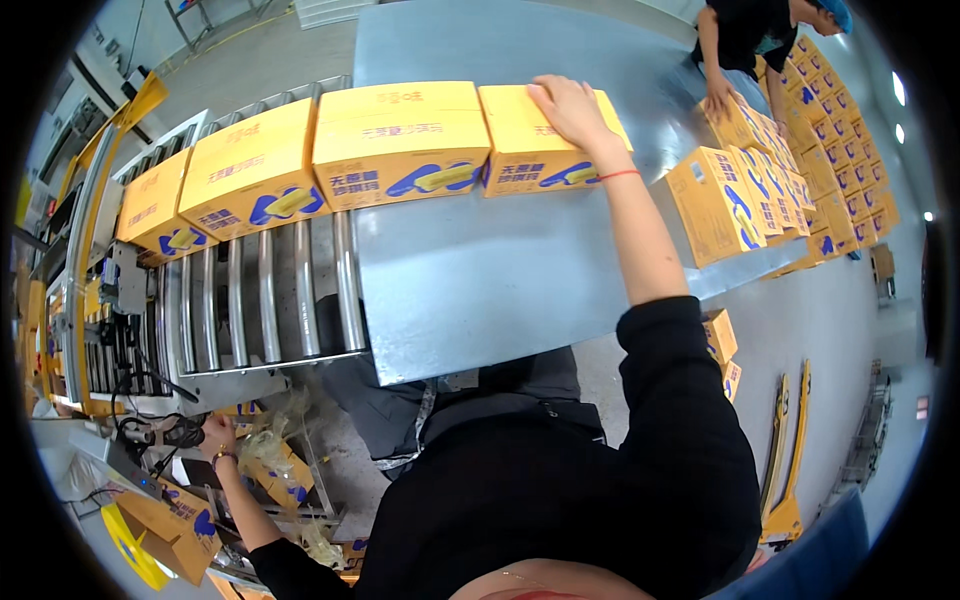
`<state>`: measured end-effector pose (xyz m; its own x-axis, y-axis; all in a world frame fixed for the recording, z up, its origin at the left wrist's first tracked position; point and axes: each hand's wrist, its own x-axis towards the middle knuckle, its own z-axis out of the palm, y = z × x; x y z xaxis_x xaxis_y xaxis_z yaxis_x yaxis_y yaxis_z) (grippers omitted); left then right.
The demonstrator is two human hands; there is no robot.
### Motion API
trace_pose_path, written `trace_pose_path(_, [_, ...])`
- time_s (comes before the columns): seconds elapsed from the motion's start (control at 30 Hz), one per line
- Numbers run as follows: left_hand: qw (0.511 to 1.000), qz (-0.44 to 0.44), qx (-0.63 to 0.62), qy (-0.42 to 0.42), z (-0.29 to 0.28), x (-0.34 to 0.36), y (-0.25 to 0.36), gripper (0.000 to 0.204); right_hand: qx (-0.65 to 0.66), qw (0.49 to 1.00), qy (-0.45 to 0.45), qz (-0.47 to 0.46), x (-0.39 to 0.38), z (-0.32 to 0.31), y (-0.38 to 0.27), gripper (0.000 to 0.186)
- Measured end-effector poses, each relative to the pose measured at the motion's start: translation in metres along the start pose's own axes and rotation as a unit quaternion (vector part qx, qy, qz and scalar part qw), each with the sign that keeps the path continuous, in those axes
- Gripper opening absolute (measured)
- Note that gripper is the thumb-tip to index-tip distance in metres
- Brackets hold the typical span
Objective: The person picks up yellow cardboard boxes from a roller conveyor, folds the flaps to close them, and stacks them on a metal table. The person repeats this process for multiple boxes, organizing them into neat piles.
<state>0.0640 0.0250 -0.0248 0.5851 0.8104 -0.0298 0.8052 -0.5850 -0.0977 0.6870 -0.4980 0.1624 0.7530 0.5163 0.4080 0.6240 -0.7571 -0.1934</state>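
Yellow cardboard carton with blue print on its near face (530, 165), at the right-hand end of a row of four, sits on a smooth blue-grey metal table (480, 280), beyond the person's torso. From my remote post I log the bare right hand (575, 112), red cord at its wrist, as lying palm down on the top, fingers extended toward the far left corner; grip released, nothing clasped. Key relation: carton directly under this palm, the forearm reaching in from the near right, its visible long axis running roughly left to right along the row; I allow for fisheye bending there. Right hand is clearly the nearer. To its left, just beside it, a larger-looking yellow carton (400, 145) straddles the join between table and steel roller conveyor (267, 290); contact between the two I cannot confirm. Bare left hand (218, 434), bracelet at the wrist, is low left, well apart, next to a tangle of black cables (182, 432); I cannot tell whether it grasps anything. At the table's right end, grouped yellow cartons (715, 205) stand near a co-worker's hand (720, 95), with bare tabletop between them and the end carton.
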Motion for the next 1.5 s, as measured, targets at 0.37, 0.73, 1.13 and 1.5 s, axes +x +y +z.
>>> trace_pose_path(0.37, [1.0,-0.024,0.003,-0.007,0.011,0.007,-0.02,0.028,-0.096,0.975,-0.188,-0.073,-0.172,-0.116,-0.099,0.094])
trace_pose_path(0.73, [0.999,-0.029,0.021,-0.015,-0.001,-0.001,0.004,0.028,-0.23,0.965,-0.03,0.121,-0.214,-0.079,-0.034,0.091])
trace_pose_path(1.13, [0.999,-0.035,0.002,0.027,-0.004,0.003,0.001,0.027,0.093,0.987,-0.114,0.058,-0.144,-0.092,-0.037,0.074])
trace_pose_path(1.5, [0.999,-0.037,0.016,0.021,0.018,0.016,-0.012,0.03,0.717,0.386,-0.565,-0.134,-0.112,-0.178,-0.274,0.074])
